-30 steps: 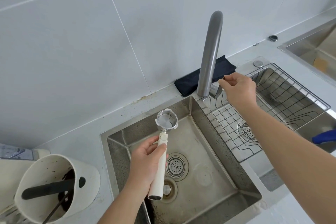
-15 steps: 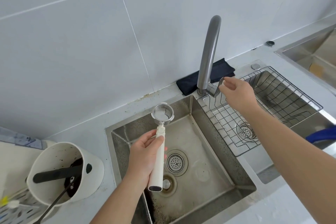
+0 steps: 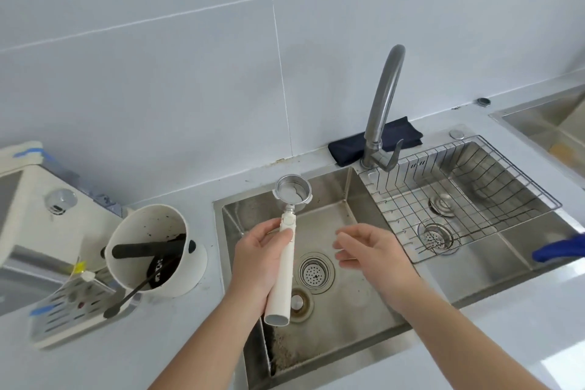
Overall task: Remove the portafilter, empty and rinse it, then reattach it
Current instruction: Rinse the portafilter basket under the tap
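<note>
The portafilter (image 3: 292,191) has a steel basket and a long white handle. My left hand (image 3: 259,258) grips that handle over the left basin of the steel sink (image 3: 345,187), basket pointing away from me and facing up. My right hand (image 3: 373,252) hovers over the same basin to the right of the handle, fingers apart, holding nothing. The grey faucet (image 3: 381,104) stands behind the sink with its lever (image 3: 392,157) at the base; no water runs. At the far left stands the white espresso machine (image 3: 38,199) with its drip tray (image 3: 69,310).
A white knock box (image 3: 148,250) with dark grounds and a black bar sits left of the sink, a dark brush leaning by it. A wire rack (image 3: 459,193) fills the right basin. A dark cloth (image 3: 376,141) lies behind the faucet. A blue object (image 3: 560,250) pokes in at right.
My right hand has left the faucet lever and come down over the left basin beside the portafilter. The view has swung left, bringing the espresso machine into sight.
</note>
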`<state>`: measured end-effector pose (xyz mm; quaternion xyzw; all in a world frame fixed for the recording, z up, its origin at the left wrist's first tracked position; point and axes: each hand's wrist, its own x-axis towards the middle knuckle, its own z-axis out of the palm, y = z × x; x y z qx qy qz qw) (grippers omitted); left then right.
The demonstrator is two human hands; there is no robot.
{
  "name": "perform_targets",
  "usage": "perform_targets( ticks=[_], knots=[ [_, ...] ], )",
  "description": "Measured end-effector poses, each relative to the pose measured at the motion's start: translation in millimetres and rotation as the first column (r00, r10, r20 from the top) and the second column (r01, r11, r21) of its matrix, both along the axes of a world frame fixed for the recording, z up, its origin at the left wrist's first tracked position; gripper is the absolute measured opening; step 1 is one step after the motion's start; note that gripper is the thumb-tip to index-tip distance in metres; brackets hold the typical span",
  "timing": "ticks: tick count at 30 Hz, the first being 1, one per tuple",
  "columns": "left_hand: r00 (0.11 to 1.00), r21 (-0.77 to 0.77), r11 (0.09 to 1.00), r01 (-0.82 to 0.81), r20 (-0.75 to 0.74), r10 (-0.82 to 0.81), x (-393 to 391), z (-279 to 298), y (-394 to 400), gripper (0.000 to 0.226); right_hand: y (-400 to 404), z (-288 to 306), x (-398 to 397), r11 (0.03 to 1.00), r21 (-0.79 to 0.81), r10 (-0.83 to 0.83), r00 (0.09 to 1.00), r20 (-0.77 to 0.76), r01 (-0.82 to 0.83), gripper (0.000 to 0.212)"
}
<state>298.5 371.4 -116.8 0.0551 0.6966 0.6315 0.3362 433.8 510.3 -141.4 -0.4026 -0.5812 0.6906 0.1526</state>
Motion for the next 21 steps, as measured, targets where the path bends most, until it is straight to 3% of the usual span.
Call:
perform_targets(
  ticks=[4, 9, 14, 18, 21],
  knots=[
    [0.999, 0.002, 1.0, 0.016, -0.04, -0.016, 8.8, 6.1, -13.3, 0.019, -49.3, 13.8, 2.9, 0.976, -0.156, 0.149, 0.988, -0.033, -0.152, 0.013],
    [0.999, 0.058, 0.997, -0.04, 0.037, 0.038, 20.6, 5.2, -21.5, 0.017, -87.3, 28.1, 7.6, 0.92, -0.267, 0.273, 0.958, -0.088, -0.287, 0.022],
    [0.991, 0.076, 0.996, -0.044, 0.131, 0.034, 29.1, 4.2, -29.1, 0.027, -102.6, 31.3, 6.3, 0.899, -0.332, 0.252, 0.957, -0.141, -0.285, 0.029],
    [0.969, 0.13, 0.991, -0.02, 0.245, -0.013, 30.5, 1.1, -36.2, 0.013, -110.4, 31.4, 3.3, 0.92, -0.307, 0.22, 0.969, -0.111, -0.244, 0.039],
    [0.968, 0.125, 0.991, 0.043, 0.242, -0.072, 28.7, 0.7, -42.7, 0.013, -116.8, 30.4, 3.6, 0.943, -0.276, 0.175, 0.983, -0.054, -0.183, 0.039]
  ],
)
